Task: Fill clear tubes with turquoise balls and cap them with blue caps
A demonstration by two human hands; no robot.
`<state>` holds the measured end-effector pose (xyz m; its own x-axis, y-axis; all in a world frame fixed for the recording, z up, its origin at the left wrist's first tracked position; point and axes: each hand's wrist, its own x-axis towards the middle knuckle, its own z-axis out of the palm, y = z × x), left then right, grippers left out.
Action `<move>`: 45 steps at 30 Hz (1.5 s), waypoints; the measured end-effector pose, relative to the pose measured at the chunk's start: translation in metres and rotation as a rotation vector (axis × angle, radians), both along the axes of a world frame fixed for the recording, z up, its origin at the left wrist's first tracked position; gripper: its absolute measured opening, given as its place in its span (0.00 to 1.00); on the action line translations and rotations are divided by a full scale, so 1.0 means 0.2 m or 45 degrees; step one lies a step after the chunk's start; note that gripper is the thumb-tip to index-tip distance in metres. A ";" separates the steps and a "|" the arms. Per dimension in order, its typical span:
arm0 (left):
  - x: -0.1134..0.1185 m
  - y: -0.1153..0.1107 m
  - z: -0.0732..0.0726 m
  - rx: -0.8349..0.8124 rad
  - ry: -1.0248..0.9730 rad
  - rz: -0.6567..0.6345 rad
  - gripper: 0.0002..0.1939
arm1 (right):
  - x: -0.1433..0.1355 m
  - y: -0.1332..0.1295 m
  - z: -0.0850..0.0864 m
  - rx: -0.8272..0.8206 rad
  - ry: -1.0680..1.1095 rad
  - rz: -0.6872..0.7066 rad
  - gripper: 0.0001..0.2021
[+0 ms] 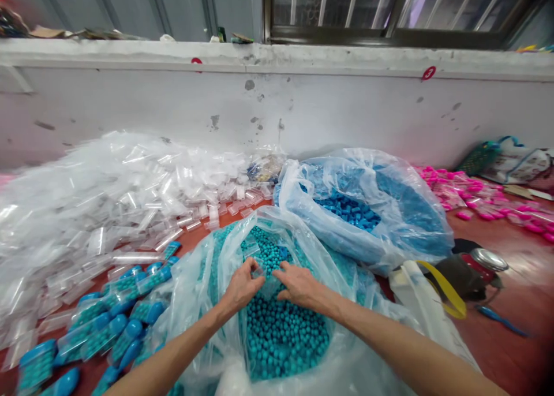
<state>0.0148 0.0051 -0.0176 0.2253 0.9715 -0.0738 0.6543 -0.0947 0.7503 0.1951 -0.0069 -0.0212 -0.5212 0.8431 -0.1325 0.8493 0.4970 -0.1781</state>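
Observation:
Over an open bag [229, 251] full of teal beads [288, 338], both my hands meet near the middle. My left hand [243, 283] is closed, thumb and fingers pinched on a clear plastic container [269, 287] that is hard to make out against the beads. From the other side, my right hand [300, 285] has its curled fingers on the same container. A small blue piece [283, 253] shows just beyond the right fingertips. On the floor at left lie several filled containers [101, 332] of teal beads with blue caps.
A large heap of clear containers [130, 200] spreads along the wall at left. Behind the beads stands a bag [411, 228] of blue caps [350, 208]. Pink-capped containers [471, 194] lie at far right. A red can-like object [485, 266] and yellow strap [450, 298] sit nearer.

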 end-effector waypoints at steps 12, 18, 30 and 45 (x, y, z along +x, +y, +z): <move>-0.05 0.00 -0.12 -0.059 -0.171 0.174 0.06 | -0.11 0.03 -0.08 0.060 0.152 0.046 0.08; -0.07 0.02 -0.12 -0.203 -0.393 0.075 0.09 | -0.08 0.04 -0.06 -0.173 0.631 -0.191 0.09; 0.02 -0.03 -0.05 -0.466 -0.876 -0.131 0.22 | -0.08 -0.05 -0.03 -0.669 1.221 -0.547 0.02; 0.06 -0.21 -0.01 -0.159 0.271 -0.443 0.12 | 0.06 0.09 0.06 -0.067 0.005 -0.138 0.13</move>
